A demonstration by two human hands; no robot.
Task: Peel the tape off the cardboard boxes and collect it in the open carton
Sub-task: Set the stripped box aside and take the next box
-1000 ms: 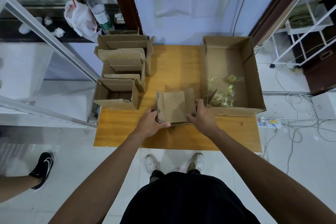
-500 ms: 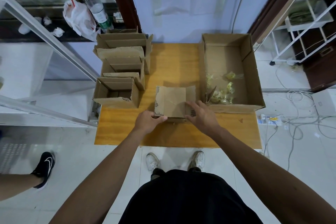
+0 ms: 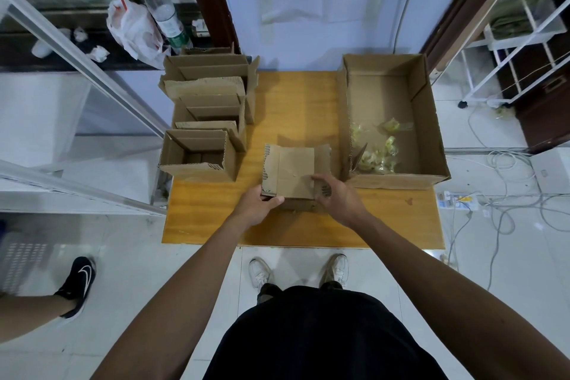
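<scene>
The left hand (image 3: pixel 259 207) grips the near left corner of the small box (image 3: pixel 293 170), fingers curled under its edge and thumb pointing across the front. The right hand (image 3: pixel 337 197) clamps the near right corner, bent fingers laid over the top flap; whether they pinch any tape I cannot tell. Both forearms reach forward over the desk (image 3: pixel 296 102), converging on the box. Just beyond the right hand stands the open carton (image 3: pixel 430 120), crumpled tape (image 3: pixel 381 153) inside. Beyond the left hand sit more boxes (image 3: pixel 209 102).
</scene>
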